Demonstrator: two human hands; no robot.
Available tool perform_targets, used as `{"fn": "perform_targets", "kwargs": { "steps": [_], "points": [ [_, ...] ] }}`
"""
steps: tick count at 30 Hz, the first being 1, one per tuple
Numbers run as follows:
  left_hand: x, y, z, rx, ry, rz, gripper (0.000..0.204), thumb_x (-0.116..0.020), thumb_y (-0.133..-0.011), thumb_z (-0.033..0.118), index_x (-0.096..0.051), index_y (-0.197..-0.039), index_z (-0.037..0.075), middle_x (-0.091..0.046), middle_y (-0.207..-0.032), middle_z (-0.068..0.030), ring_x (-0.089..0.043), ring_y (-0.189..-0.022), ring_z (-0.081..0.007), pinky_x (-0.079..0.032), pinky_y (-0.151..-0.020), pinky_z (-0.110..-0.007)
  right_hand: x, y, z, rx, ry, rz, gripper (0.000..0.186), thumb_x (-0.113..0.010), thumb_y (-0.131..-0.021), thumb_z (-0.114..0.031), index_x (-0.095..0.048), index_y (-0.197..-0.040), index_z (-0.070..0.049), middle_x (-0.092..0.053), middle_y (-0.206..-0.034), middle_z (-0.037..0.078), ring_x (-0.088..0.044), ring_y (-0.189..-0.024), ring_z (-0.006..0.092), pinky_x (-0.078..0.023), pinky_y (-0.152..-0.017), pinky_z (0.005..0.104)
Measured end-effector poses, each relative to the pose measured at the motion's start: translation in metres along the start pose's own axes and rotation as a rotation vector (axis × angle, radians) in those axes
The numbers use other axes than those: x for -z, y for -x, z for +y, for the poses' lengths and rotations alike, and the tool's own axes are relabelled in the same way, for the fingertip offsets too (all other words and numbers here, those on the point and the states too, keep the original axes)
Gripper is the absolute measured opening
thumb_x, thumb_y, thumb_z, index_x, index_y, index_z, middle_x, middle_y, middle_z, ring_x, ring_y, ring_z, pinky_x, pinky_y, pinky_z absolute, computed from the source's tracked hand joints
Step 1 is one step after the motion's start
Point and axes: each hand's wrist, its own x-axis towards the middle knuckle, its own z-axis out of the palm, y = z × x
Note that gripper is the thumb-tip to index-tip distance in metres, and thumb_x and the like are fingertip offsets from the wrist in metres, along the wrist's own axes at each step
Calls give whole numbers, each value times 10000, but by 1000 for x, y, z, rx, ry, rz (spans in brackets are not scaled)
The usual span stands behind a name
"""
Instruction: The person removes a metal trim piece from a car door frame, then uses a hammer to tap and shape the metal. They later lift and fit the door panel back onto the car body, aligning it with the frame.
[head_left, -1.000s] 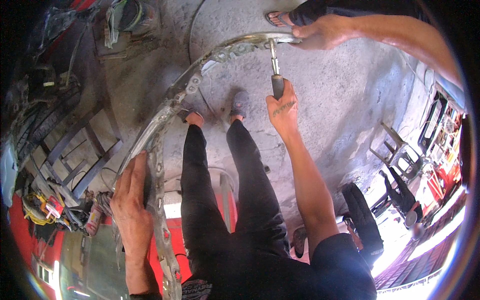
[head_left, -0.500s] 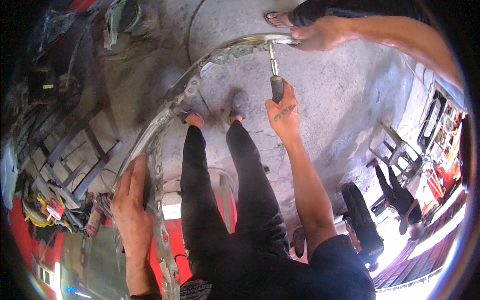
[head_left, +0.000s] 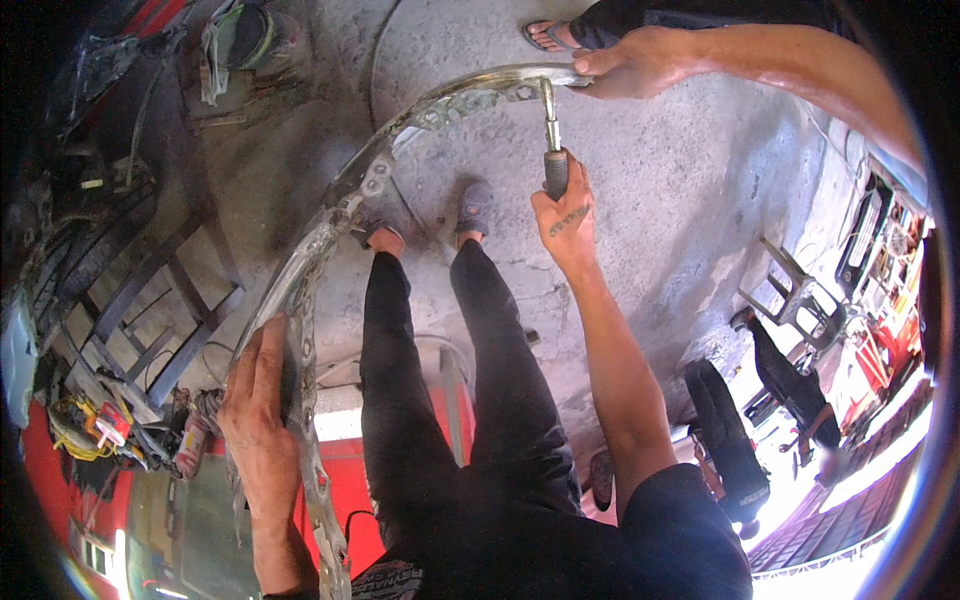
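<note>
Left hand (head_left: 262, 420) lies straight-fingered on a curved metal strip (head_left: 322, 234), grip unclear; right hand (head_left: 567, 218) clenches a dark-handled tool (head_left: 552, 138)

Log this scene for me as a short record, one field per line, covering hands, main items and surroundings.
Left hand: fingers lying along the near part of the strip; grip unclear
Right hand: gripping the tool by its dark handle
Co-worker's hand: holding the strip's far end
Strip: curved, metal, with holes
Tool: metal end at the strip's inner side; contact unclear
Floor: grey, worn
</note>
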Motion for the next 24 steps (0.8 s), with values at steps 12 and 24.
{"fn": "perform_targets", "kwargs": {
  "steps": [12, 24],
  "points": [
    [-2, 0, 0, 13, 8, -6, 735, -446, -786, -186, -578, -1453, 93, -645, -1345, -211, -623, -1221, -426, -488, -1030, -494, 5, 3, -15, -46, 50, 3, 425, -594, -813, -53, -588, -1226, 52, -631, -1089, 311, -631, -1006, 520, -498, -899, 551],
    [-2, 0, -2, -7, 13, 7, 750, -445, -774, -187, -571, -1460, 90, -641, -1347, -220, -617, -1232, -436, -484, -1035, -498, 9, 9, -15, -45, 12, -52, 587, -594, -810, -82, -536, -1382, 40, -606, -1213, 294, -615, -1113, 494, -492, -976, 521]
  ]
}}
